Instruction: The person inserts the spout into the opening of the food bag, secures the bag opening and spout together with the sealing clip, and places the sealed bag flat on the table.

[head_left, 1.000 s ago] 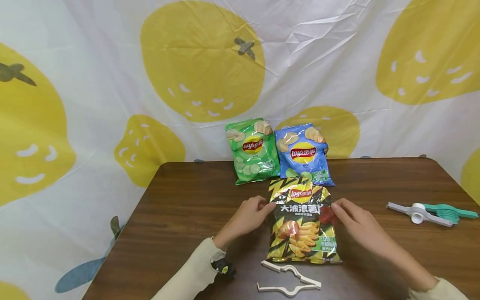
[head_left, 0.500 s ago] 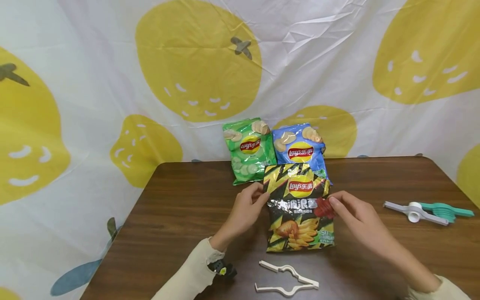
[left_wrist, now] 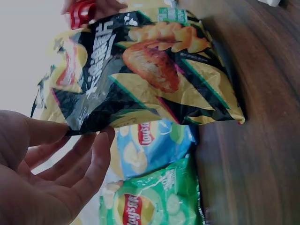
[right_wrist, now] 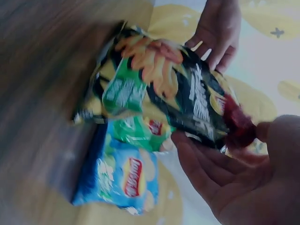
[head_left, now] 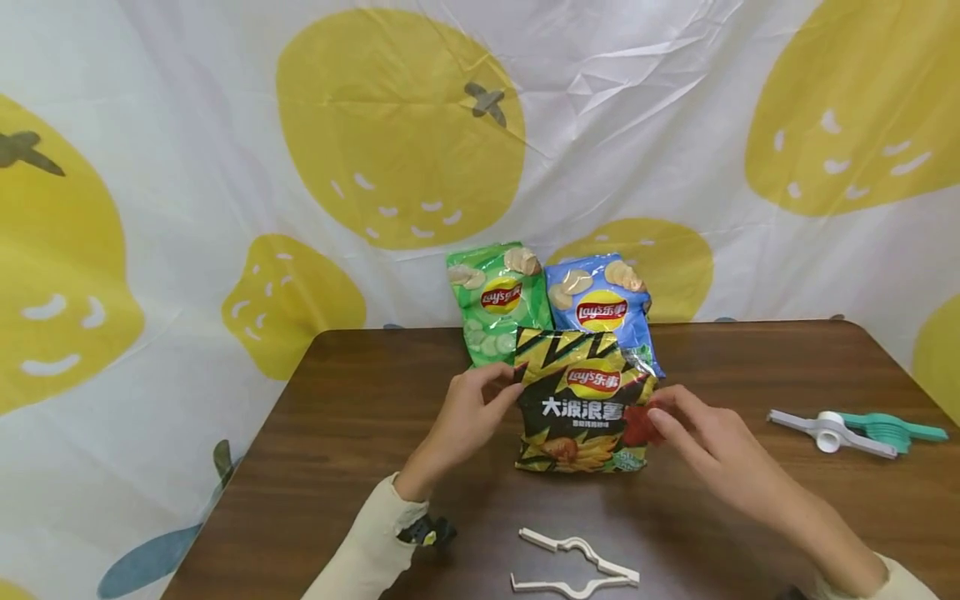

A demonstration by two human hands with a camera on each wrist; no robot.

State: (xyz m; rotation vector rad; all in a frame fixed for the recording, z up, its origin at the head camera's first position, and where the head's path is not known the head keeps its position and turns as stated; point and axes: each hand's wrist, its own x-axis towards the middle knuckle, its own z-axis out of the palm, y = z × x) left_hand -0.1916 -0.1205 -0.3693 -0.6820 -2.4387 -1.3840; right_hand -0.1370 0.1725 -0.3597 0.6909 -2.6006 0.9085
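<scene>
Left wrist view, black-and-yellow chip bag (left_wrist: 140, 70), glossy, jagged-striped, white-lettered, lightly creased

Spreads out as a dark brown, wood-grained table (head_left: 330, 417); carries a green chip bag (head_left: 498, 304) at eleven o'clock, a blue chip bag (head_left: 600, 287) at twelve, a grey clip (head_left: 831, 420) and a teal clip (head_left: 885, 429) at three, a white clip (head_left: 624, 574) at six.

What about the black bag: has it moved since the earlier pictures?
Yes: in the head view, the black bag has moved up the picture, farther from the white clip.
</scene>
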